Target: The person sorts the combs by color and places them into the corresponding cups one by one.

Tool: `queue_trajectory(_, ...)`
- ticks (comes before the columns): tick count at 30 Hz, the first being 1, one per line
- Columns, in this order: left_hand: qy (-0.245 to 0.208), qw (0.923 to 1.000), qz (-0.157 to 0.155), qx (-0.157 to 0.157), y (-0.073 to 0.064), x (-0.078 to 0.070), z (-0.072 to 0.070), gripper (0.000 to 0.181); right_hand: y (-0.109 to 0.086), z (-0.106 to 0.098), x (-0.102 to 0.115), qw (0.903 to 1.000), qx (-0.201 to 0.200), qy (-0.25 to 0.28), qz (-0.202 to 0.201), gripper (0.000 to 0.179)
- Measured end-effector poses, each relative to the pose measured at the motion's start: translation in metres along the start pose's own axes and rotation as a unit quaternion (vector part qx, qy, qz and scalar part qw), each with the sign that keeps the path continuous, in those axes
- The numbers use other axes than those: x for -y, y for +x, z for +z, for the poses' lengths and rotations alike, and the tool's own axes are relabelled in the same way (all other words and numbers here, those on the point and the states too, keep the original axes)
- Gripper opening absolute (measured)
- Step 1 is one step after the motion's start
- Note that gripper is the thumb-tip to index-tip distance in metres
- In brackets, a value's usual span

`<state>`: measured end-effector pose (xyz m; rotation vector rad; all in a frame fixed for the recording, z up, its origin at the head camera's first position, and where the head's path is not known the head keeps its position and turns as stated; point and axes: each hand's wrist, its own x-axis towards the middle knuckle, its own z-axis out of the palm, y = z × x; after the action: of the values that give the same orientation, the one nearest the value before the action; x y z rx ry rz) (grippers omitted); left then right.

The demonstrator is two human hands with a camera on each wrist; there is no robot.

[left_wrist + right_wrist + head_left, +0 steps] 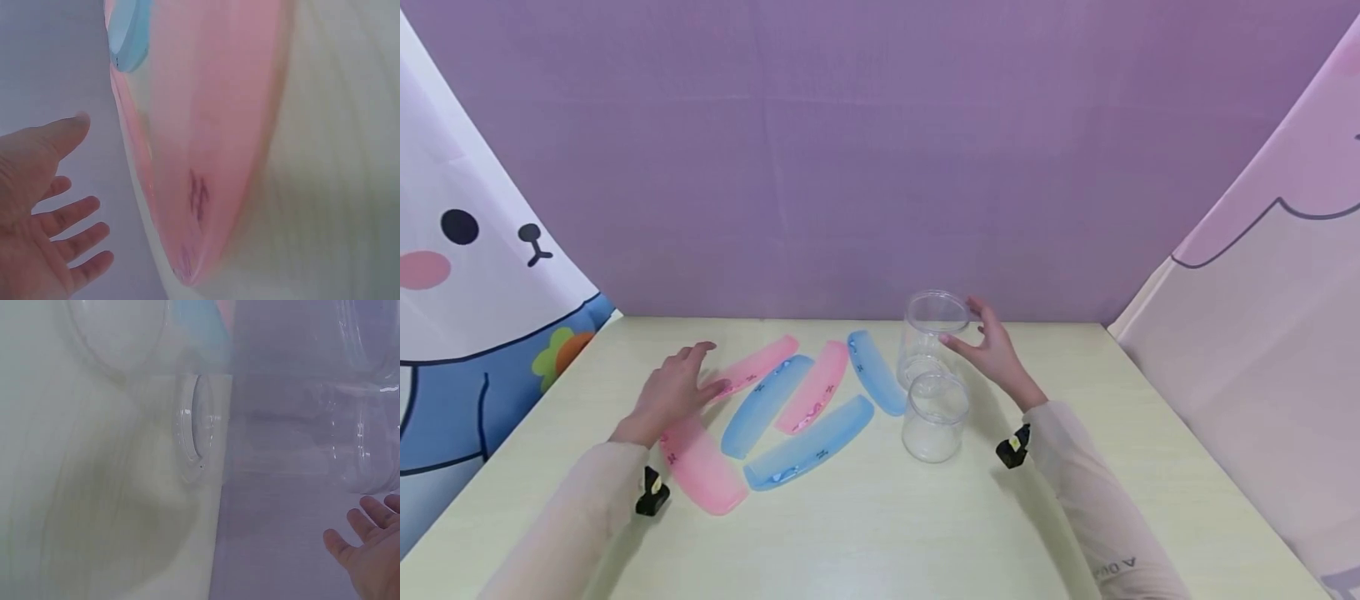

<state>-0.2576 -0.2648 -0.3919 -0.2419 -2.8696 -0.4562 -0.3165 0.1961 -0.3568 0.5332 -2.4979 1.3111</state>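
My left hand [670, 389] hovers over the pink combs at the left, fingers spread and holding nothing. Beneath it lies a wide pink comb [707, 475], with a narrower pink comb [763, 362] just past the fingertips. In the left wrist view, thumb and fingers of the left hand [44, 212] stand apart beside a pink comb [212, 137]. My right hand [997, 354] is at the right side of the tall clear jar [917, 342], fingers and thumb spread near its rim. A shorter clear jar [934, 429] stands in front of it.
Between the hands lie a middle pink comb [815, 387] and three blue combs [808, 446], flat on the pale table [865, 542]. A purple cloth [850, 167] rises behind the table's back edge, with printed cloths at both sides.
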Motion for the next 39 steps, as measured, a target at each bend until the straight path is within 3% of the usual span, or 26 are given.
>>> queue_trajectory(7, -0.032, 0.9974, -0.038, 0.052, 0.005, -0.002, 0.004, 0.067, -0.007, 0.0, 0.024, 0.9992, 0.01, 0.034, 0.019, 0.079)
queue_trajectory(13, -0.042, 0.9948, -0.049, 0.078, 0.01, 0.002, 0.011, 0.063, -0.012, 0.001, 0.034, 0.9987, 0.011, 0.044, 0.024, 0.076)
queue_trajectory(25, -0.036, 0.9956, -0.04, 0.076, 0.009, 0.001, 0.012, 0.059, -0.011, 0.004, 0.027, 0.997, 0.006, 0.076, 0.018, 0.074)
queue_trajectory(31, -0.037, 0.9946, -0.056, 0.079, 0.009, 0.0, 0.012, 0.056, -0.011, 0.004, 0.027, 0.9966, 0.005, 0.08, 0.017, 0.074)
queue_trajectory(39, -0.071, 0.9911, -0.071, 0.087, 0.012, 0.001, 0.012, 0.057, -0.011, 0.004, 0.027, 0.9964, 0.003, 0.082, 0.018, 0.073)
